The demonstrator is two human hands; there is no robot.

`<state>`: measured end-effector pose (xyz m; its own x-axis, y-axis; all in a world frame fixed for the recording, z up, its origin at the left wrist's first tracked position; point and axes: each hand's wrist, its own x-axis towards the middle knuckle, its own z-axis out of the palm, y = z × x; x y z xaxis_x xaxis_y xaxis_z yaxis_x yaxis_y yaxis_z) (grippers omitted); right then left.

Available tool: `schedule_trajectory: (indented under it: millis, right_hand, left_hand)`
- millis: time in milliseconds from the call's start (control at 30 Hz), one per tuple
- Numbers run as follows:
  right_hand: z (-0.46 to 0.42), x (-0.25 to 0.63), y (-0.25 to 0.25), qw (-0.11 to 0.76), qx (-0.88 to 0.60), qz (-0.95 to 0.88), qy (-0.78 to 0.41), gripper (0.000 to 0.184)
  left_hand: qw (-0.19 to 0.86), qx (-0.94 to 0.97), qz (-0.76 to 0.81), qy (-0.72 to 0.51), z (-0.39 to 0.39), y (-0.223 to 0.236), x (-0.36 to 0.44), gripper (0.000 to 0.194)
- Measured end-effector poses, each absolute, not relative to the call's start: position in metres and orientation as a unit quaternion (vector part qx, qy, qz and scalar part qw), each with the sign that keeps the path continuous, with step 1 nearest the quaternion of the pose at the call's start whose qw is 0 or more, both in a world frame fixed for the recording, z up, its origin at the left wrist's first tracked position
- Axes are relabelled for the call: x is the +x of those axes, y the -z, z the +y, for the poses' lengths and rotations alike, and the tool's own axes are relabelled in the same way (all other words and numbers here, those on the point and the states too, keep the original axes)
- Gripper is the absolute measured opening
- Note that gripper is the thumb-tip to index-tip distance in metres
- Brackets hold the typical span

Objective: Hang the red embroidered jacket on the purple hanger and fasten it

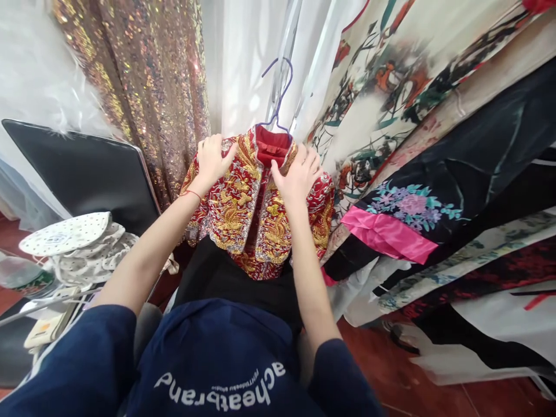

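Observation:
A small red jacket with gold embroidery [243, 214] hangs on a purple hanger [278, 95] in front of me. My left hand [212, 157] is closed on the jacket's left shoulder beside the collar. My right hand [297, 174] grips the right side of the collar, fingers curled over the fabric edge. A thin red string circles my left wrist. The red collar lining [273, 146] shows between my hands.
A gold sequined dress [143, 81] and white garments hang behind. Floral and black printed garments with a pink sash [386, 234] hang at the right. A black board [82, 168] and a dotted white cloth pile [73, 237] sit at the left. Red floor lies below.

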<state>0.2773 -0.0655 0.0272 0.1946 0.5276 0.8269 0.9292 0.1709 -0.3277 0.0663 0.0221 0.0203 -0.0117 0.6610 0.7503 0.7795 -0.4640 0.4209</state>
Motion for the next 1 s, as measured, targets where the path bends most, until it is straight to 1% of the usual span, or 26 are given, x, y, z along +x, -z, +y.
schedule_trajectory:
  millis: [33, 67, 133, 200, 233, 300, 433, 567, 667, 733, 800, 867, 933, 1000]
  right_hand:
    - [-0.055, 0.282, -0.036, 0.459, -0.617, -0.600, 0.222, 0.062]
    - [-0.045, 0.285, -0.041, 0.440, -0.629, -0.603, 0.218, 0.064]
    - [-0.029, 0.290, -0.042, 0.411, -0.647, -0.613, 0.194, 0.054]
    - [-0.019, 0.295, -0.037, 0.399, -0.648, -0.623, 0.181, 0.040]
    - [-0.017, 0.297, -0.034, 0.399, -0.642, -0.629, 0.182, 0.035]
    - [-0.017, 0.301, -0.029, 0.402, -0.627, -0.640, 0.190, 0.029]
    - [-0.022, 0.307, -0.029, 0.409, -0.607, -0.652, 0.198, 0.026]
    - [-0.023, 0.306, -0.031, 0.402, -0.600, -0.661, 0.203, 0.025]
    - [-0.023, 0.304, -0.031, 0.402, -0.596, -0.666, 0.199, 0.024]
    - [-0.024, 0.304, -0.032, 0.404, -0.594, -0.668, 0.194, 0.022]
    - [-0.025, 0.305, -0.033, 0.405, -0.592, -0.672, 0.186, 0.021]
    - [-0.027, 0.307, -0.034, 0.403, -0.590, -0.676, 0.181, 0.020]
    - [-0.028, 0.310, -0.035, 0.400, -0.587, -0.681, 0.178, 0.019]
    - [-0.030, 0.313, -0.036, 0.397, -0.582, -0.687, 0.178, 0.020]
  left_hand:
    - [0.062, -0.698, -0.514, 0.494, 0.017, -0.019, 0.072, 0.074]
    - [0.067, -0.698, -0.512, 0.496, 0.012, -0.017, 0.078, 0.082]
    - [0.080, -0.710, -0.503, 0.486, 0.002, -0.007, 0.093, 0.103]
    - [0.086, -0.725, -0.498, 0.468, -0.006, 0.007, 0.109, 0.118]
    - [0.083, -0.724, -0.503, 0.465, -0.008, 0.014, 0.116, 0.122]
    - [0.073, -0.706, -0.525, 0.469, -0.011, 0.026, 0.124, 0.122]
    - [0.069, -0.675, -0.560, 0.476, -0.007, 0.034, 0.108, 0.103]
    - [0.083, -0.631, -0.624, 0.453, 0.003, 0.015, 0.052, 0.086]
    - [0.080, -0.649, -0.670, 0.352, 0.010, -0.016, 0.013, 0.053]
    - [0.097, -0.666, -0.672, 0.308, 0.016, -0.039, -0.003, 0.038]
    - [0.130, -0.666, -0.666, 0.309, 0.022, -0.061, -0.010, 0.032]
    - [0.144, -0.649, -0.667, 0.336, 0.030, -0.078, -0.012, 0.030]
    - [0.101, -0.622, -0.685, 0.365, 0.037, -0.089, -0.013, 0.026]
    - [0.032, -0.602, -0.701, 0.380, 0.044, -0.094, -0.016, 0.028]
